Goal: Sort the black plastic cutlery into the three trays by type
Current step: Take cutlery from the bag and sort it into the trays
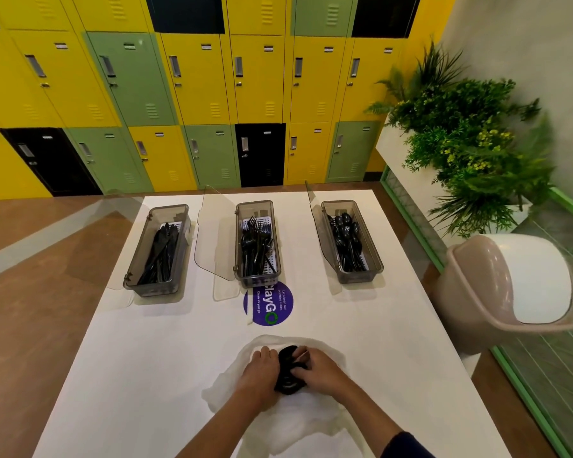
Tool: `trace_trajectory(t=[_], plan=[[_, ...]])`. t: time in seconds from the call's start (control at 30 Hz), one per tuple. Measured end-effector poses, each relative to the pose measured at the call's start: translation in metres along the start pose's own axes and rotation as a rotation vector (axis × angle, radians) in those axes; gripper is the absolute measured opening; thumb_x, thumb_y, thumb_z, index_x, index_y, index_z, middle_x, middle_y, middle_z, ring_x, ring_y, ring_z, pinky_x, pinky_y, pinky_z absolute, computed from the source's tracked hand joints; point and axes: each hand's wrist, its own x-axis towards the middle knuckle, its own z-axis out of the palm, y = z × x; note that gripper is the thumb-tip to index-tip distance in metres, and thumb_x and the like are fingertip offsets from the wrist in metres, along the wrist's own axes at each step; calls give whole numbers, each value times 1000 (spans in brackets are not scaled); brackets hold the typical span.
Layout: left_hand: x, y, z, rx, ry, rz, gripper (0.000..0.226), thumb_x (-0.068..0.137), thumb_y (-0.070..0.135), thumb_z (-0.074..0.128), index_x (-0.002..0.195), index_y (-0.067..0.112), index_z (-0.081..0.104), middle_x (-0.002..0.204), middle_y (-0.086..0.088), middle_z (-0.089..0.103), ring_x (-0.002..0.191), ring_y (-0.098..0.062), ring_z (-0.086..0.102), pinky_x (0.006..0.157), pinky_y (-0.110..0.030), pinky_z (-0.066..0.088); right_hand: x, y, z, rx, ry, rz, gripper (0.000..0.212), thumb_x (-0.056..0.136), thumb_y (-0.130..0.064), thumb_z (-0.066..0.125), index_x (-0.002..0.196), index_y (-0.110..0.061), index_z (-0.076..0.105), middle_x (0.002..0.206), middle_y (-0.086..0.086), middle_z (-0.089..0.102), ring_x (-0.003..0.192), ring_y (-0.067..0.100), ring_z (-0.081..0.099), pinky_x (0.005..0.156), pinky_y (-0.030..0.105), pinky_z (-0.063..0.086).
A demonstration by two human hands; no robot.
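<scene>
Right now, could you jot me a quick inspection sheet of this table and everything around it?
Surface: white table, purple round sticker.
Job's things: left smoky plastic tray holds knives; middle tray forks; right tray spoons; lids open.
Clutter: crumpled white cloth under a black cutlery bundle.
Grippers: left hand and right hand both on the bundle.
Cables: nothing seen.
Surroundings: yellow, green and black lockers, leafy plants, beige chair.

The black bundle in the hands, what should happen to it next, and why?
Probably lift one piece from the black bundle that the left hand and right hand clasp on the white cloth; which piece type cannot be told.
</scene>
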Motion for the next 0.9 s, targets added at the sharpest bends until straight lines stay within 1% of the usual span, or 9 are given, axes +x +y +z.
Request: trace_trajectory(t=[0.17, 0.3, 0.37, 0.43, 0.57, 0.7, 0.77, 0.8, 0.9], plan=[[-3, -3, 4, -74, -10, -36, 38, 90, 17, 51, 126, 8, 41, 131, -12, 44, 120, -27, 45, 92, -35, 40, -3, -4, -4, 125, -30, 70, 25, 88, -8, 51, 105, -24, 60, 90, -8, 60, 81, 4, 56, 73, 9, 44], [-4, -15, 3, -231, -11, -9, 35, 92, 16, 44, 126, 7, 45, 132, -12, 47, 123, -27, 43, 96, -34, 38, 0, -10, -12, 183, 81, 97, 32, 90, -7, 43, 106, -19, 68, 98, -1, 67, 96, 13, 62, 82, 18, 45], [-5, -23, 4, -332, -28, 36, 42, 93, 13, 42, 135, 8, 41, 139, -11, 47, 127, -26, 44, 102, -30, 36, 3, -10, -19, 200, 109, 116, 33, 90, -5, 39, 101, -16, 68, 102, 3, 67, 100, 16, 61, 85, 21, 44], [-9, -31, 3, -401, -62, 83, 49, 96, 12, 41, 144, 12, 34, 146, -6, 42, 134, -22, 40, 110, -26, 30, 5, -7, -24, 133, 86, 128, 33, 91, -5, 39, 106, -13, 67, 104, 5, 65, 99, 17, 59, 83, 22, 42], [-14, -46, 2, -610, -69, 155, 50, 96, 19, 45, 145, 25, 35, 148, 9, 38, 138, -11, 34, 116, -30, 24, 10, 2, -27, -92, 71, 97, 35, 92, -13, 44, 121, -17, 62, 126, 1, 62, 115, 17, 57, 95, 24, 42], [-20, -47, -9, -589, -52, 234, 49, 98, 19, 48, 145, 20, 32, 135, 19, 30, 128, -1, 30, 107, -10, 17, 9, 0, -23, -197, -29, 49, 45, 89, -15, 57, 133, -11, 50, 117, 3, 59, 108, 16, 56, 88, 20, 40], [-20, -44, -16, -531, -76, 250, 44, 98, 21, 49, 141, 16, 39, 134, 14, 39, 126, -6, 37, 101, -13, 23, 13, 1, -21, -229, -24, -2, 54, 89, -13, 60, 140, -7, 41, 134, 9, 53, 123, 23, 52, 97, 21, 37], [-19, -43, -19, -498, -93, 266, 41, 98, 22, 49, 137, 12, 42, 136, 4, 46, 124, -13, 43, 99, -16, 27, 13, -2, -21, -220, -15, -7, 54, 92, -10, 55, 143, -6, 36, 141, 13, 47, 129, 27, 47, 100, 22, 35], [-20, -39, -30, -399, -133, 277, 39, 98, 26, 49, 130, 5, 42, 126, -18, 48, 114, -28, 47, 90, -25, 32, 16, -9, -24, -224, 38, -12, 52, 96, -2, 43, 146, -7, 29, 146, 20, 39, 134, 34, 40, 107, 32, 35]])
